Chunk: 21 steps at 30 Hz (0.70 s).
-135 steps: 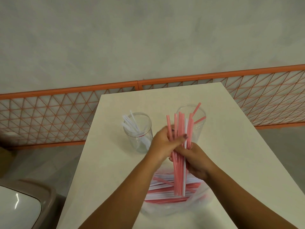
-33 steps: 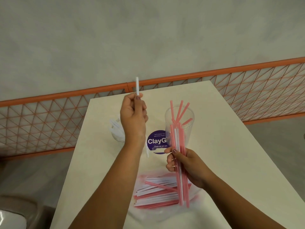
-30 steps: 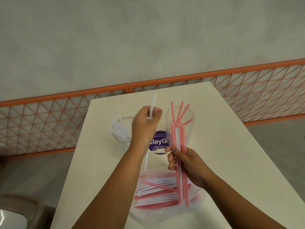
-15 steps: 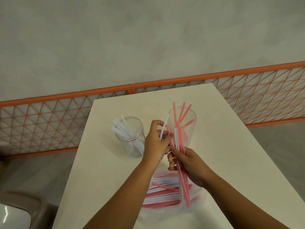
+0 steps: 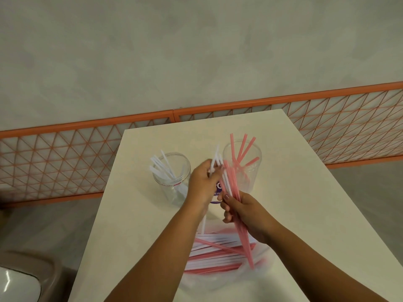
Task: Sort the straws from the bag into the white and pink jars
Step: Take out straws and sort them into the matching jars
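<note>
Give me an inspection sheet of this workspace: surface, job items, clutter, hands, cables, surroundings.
Surface: cream rectangular table.
Job's things: clear jar of white straws; clear jar of pink straws; clear plastic bag of mixed straws.
Clutter: purple round sticker, mostly hidden.
Hands: left hand pinches thin white straws; right hand grips a bundle of pink straws.
Cables: nothing seen.
Surroundings: orange lattice fence, grey concrete floor.

A cream table (image 5: 305, 214) is seen. Two clear jars are placed on it beyond the hands: one with white straws (image 5: 172, 177), one with pink straws (image 5: 246, 168). A clear bag (image 5: 218, 277) of straws is laid under the wrists.
</note>
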Available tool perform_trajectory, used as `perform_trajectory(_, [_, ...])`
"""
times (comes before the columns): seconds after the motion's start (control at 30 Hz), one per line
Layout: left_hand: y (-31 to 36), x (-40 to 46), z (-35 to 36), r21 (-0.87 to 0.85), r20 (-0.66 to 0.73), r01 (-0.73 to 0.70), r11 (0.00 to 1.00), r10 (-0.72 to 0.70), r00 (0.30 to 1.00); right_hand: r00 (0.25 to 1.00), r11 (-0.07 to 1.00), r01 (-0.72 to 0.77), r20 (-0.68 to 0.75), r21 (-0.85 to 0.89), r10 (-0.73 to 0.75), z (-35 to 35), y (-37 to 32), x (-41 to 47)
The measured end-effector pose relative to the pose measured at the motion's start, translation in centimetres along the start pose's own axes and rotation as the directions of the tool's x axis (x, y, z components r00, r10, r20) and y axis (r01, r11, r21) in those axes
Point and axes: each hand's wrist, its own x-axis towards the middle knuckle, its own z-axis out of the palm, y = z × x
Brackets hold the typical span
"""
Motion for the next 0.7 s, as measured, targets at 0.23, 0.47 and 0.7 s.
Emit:
perform_trajectory(0.23, [3.7, 2.5, -3.7, -0.242, -0.246, -0.116, 0.963, 0.054, 0.968, 1.000, 0.999, -0.024, 0.000, 0.023, 0.024, 0.1, 0.6, 0.4])
perform_trajectory(0.47, [5.3, 6.0, -8.7, -0.230, -0.534, -0.468, 0.853, 0.292, 0.794, 0.999, 0.992, -0.044, -0.027, 0.122, 0.048, -0.5, 0.7, 1.1])
perform_trajectory(0.7, [0.6, 6.5, -8.5, 0.026, -0.518, -0.394, 0.919, 0.350, 0.781, 0.997, 0.987, -0.050, -0.049, 0.150, 0.058, -0.2, 1.0, 1.6])
